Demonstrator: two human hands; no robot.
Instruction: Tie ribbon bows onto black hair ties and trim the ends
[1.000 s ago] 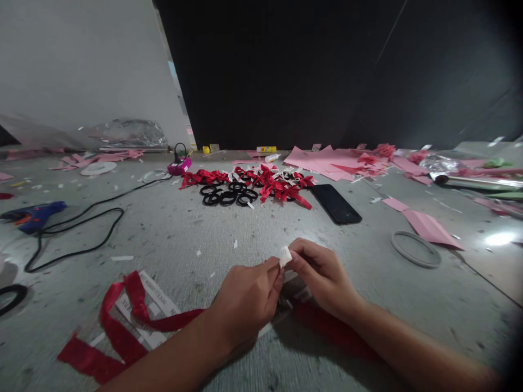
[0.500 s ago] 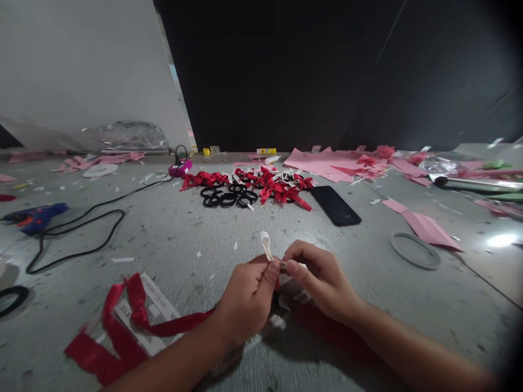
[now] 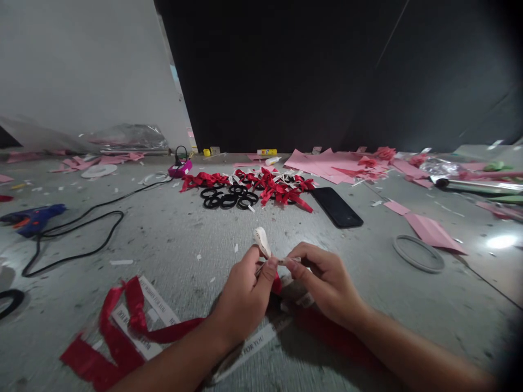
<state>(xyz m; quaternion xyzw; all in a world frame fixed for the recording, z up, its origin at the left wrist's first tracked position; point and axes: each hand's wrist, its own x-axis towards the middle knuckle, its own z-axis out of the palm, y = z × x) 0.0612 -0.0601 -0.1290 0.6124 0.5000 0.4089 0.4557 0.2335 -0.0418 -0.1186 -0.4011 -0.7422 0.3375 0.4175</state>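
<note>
A narrow white printed ribbon [image 3: 262, 242] rises in a loop above my left hand [image 3: 248, 291], whose thumb and fingers pinch it. My right hand [image 3: 327, 283] pinches the ribbon's short end between thumb and forefinger, a little to the right. Below the hands a bit of red ribbon [image 3: 276, 283] shows; most of it is hidden. To the left of my left forearm lie a long red satin ribbon [image 3: 119, 332] and strips of white ribbon [image 3: 157, 300] with black lettering. Another lettered strip [image 3: 252, 348] runs beneath my hands on the floor.
Farther off lie a heap of red bows [image 3: 281, 185], black rings [image 3: 229, 198] and a phone [image 3: 339, 208]. A blue glue gun [image 3: 36, 219] with its black cord is at left. Pink paper [image 3: 316, 165] and a grey ring [image 3: 419, 253] are at right.
The white loop has tipped to the left and its lettering shows. My right hand has drawn slightly away, with more ribbon stretched between the hands.
</note>
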